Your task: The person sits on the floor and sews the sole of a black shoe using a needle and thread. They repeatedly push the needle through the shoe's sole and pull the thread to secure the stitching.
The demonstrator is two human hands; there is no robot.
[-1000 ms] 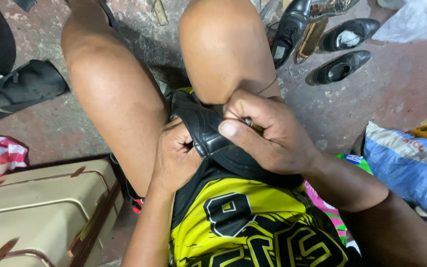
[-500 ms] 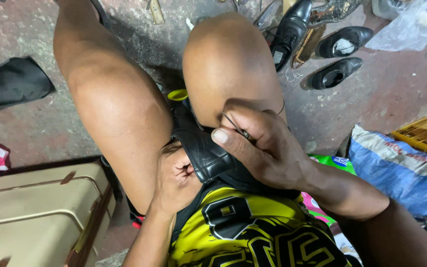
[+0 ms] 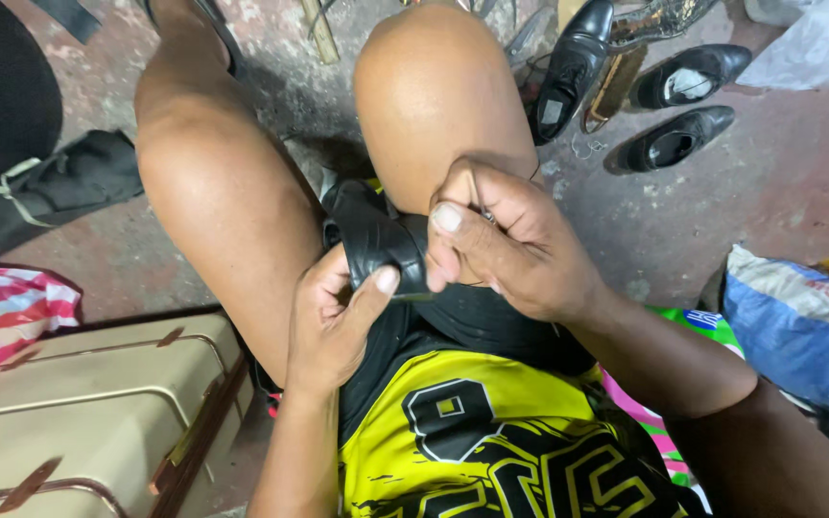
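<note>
I sit with a black leather shoe (image 3: pixel 376 240) wedged between my bare knees, above my yellow and black jersey. My left hand (image 3: pixel 333 321) grips the shoe from below, thumb pressed on its leather edge. My right hand (image 3: pixel 506 245) is closed over the shoe's right side, fingers pinched on a thin metal tool (image 3: pixel 480 197), likely a needle or awl, most of which is hidden. The rest of the shoe is covered by both hands.
Several black dress shoes (image 3: pixel 674 144) lie on the stained concrete floor at the upper right. A beige hard suitcase (image 3: pixel 79 412) sits at the lower left, a striped cloth (image 3: pixel 7 312) beside it, a black bag (image 3: pixel 59 187) above. A blue sack (image 3: pixel 798 326) lies right.
My right hand has shifted up against my right knee and now pinches the thin tool. My left thumb has moved onto the shoe's edge. The view has drifted slightly.
</note>
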